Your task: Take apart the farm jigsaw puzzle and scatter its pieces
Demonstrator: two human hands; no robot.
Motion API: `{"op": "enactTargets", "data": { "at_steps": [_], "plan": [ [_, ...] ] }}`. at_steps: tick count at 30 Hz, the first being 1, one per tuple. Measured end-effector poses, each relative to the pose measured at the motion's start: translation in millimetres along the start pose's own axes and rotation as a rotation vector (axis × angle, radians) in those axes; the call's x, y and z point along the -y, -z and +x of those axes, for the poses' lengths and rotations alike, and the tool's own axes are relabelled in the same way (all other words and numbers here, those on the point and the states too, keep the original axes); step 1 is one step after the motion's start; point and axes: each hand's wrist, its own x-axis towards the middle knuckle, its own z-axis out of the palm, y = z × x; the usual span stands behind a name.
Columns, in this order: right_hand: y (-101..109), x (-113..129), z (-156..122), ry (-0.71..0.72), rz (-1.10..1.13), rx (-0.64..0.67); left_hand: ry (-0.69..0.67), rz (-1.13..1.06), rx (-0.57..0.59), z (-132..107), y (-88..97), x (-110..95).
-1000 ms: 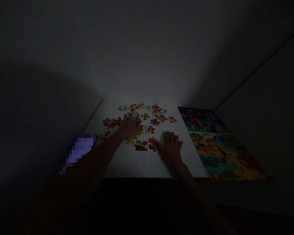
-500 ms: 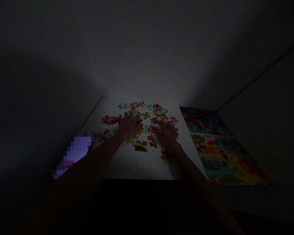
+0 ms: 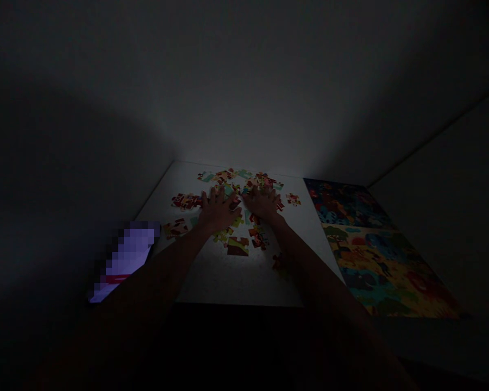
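Pressing both palms flat, we rest our left hand [image 3: 218,210] and right hand [image 3: 264,203] on the loose puzzle pieces [image 3: 238,191] scattered over the white counter [image 3: 228,277]. Each grip is spread apart, fingers splayed, clamped on nothing, seemingly to slide pieces rather than lift them. A colourful picture sheet [image 3: 375,250] lies just right, perhaps as reference.

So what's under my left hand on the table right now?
The left hand lies flat on loose jigsaw pieces scattered over the white table. Pieces show around its fingers; whatever sits beneath the palm is covered.
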Motion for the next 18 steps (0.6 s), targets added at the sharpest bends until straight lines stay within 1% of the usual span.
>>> {"op": "enactTargets", "data": {
  "at_steps": [2, 4, 7, 8, 11, 14, 15, 16, 18],
  "plan": [
    [3, 3, -3, 0.062, 0.005, 0.02, 0.001, 0.001, -0.014, 0, -0.6, 0],
    [9, 4, -13, 0.153, 0.013, 0.077, 0.004, 0.001, -0.027, 0, -1.3, 0],
    [18, -2, -43, 0.303, 0.032, 0.13, 0.0, -0.006, -0.023, 0, -2.6, 1],
    [19, -7, -58, 0.309, 0.032, 0.114, 0.0, -0.012, -0.023, 0, -2.9, 1],
    [16, -25, -112, 0.201, 0.008, 0.087, 0.011, -0.03, -0.042, 1, -3.0, 2],
    [2, -42, -161, 0.066, -0.073, 0.02, 0.026, -0.04, -0.048, 2, -1.5, 1],
    [-3, -47, -172, 0.021, -0.096, 0.0, 0.032, -0.042, -0.043, 2, -1.0, 1],
    [-7, -50, -179, 0.012, -0.107, -0.016, 0.039, -0.043, -0.037, 2, -0.5, 0],
    [-12, -53, -182, -0.002, -0.11, -0.047, 0.054, -0.042, -0.031, 1, -0.2, -2]
  ]
}}
